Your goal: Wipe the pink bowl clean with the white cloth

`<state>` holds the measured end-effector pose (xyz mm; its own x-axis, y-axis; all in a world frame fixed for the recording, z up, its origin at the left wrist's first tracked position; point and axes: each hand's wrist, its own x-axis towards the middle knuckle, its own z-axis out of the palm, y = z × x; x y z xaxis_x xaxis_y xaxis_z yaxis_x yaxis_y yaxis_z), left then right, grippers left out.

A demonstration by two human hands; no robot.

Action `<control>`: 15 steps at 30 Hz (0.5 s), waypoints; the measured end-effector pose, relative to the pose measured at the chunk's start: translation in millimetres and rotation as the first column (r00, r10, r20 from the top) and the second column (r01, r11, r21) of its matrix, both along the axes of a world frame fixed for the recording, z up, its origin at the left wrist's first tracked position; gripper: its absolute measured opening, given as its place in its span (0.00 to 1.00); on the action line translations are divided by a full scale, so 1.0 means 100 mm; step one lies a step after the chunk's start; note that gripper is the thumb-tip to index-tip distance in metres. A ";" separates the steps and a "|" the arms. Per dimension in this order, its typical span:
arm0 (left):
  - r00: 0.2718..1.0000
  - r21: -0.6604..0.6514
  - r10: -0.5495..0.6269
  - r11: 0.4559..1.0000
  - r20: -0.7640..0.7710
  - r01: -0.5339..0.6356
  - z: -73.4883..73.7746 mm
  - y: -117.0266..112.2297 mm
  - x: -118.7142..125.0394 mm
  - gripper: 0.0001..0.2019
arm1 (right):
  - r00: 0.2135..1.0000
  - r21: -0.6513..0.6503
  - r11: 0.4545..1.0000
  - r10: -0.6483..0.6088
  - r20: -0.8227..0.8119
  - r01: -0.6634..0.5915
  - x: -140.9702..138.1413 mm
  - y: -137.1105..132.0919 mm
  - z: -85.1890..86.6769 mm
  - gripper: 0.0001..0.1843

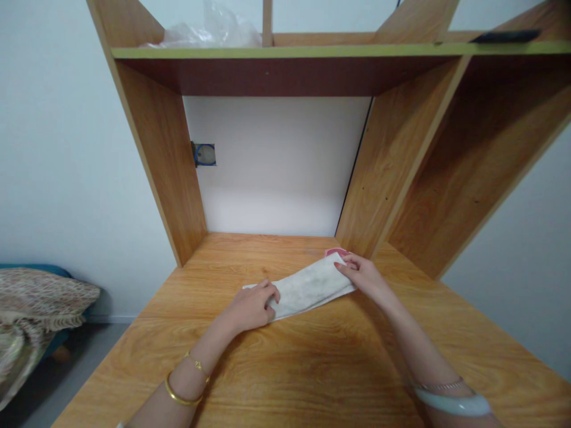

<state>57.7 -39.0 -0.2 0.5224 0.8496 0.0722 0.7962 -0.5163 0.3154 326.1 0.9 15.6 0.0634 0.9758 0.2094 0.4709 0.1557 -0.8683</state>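
A white cloth [307,288], folded into a long strip with faint grey patches, lies slantwise on the wooden desktop [285,368]. My left hand [256,306] is at its left end, fingers curled down and closed on the fabric. At the other end, slightly raised from the desk, my right hand [359,272] pinches the cloth between thumb and fingers. Just behind that right end a pink-red thing [335,252] peeks out; most of it is hidden, so I cannot tell its kind.
Wooden side panels [156,142] and an overhead shelf [276,53] enclose the desk. On the shelf are a clear plastic bag [209,30] and a dark flat object [506,37]. A wall socket box [205,154] shows at back left. A patterned blanket [40,297] lies beyond the desk's left.
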 end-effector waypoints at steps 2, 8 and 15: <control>1.000 -0.025 -0.004 1.000 -0.012 0.003 0.05 -0.01 -0.01 0.11 | 0.997 -0.074 0.994 0.078 -0.030 -0.080 -0.02 -0.04 0.02 0.16; 0.986 0.042 -0.116 0.993 0.122 0.112 0.02 -0.04 0.04 0.18 | 0.987 -0.070 0.998 0.022 0.157 -0.011 0.02 0.02 -0.07 0.11; 0.975 0.064 -0.205 0.978 0.087 0.200 -0.09 -0.12 0.23 0.25 | 0.993 -0.004 0.996 0.091 0.080 -0.091 -0.13 0.00 0.05 0.09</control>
<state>80.7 -50.9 -9.3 0.6719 0.7205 0.1717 0.6421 -0.6822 0.3498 312.9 1.1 21.1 -0.0430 0.9767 0.2103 0.5230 0.2014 -0.8282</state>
